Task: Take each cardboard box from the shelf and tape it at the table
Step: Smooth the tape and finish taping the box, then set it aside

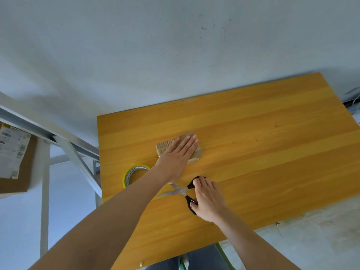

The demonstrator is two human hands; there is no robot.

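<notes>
Yellow wooden surface (253, 152) is carrying a cardboard box (164, 147); left grip (176, 158), wide, is pressing flat on it; right grip (207, 199) is holding scissors (181, 190) near a tape roll (126, 177).

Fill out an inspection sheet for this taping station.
Surface: wooden table, bare wood showing.
Job's things: small cardboard box on the table; tape roll left of it, nearer the person; scissors nearer still, blades apart.
Clutter: small pale scrap at the near edge, unidentifiable.
Grippers: left hand presses flat on the box; right hand grips the scissors' handles.
Cables: pale cables beyond the table's far right corner.
Surroundings: metal shelf at left with a labelled carton; plain wall; concrete floor.
</notes>
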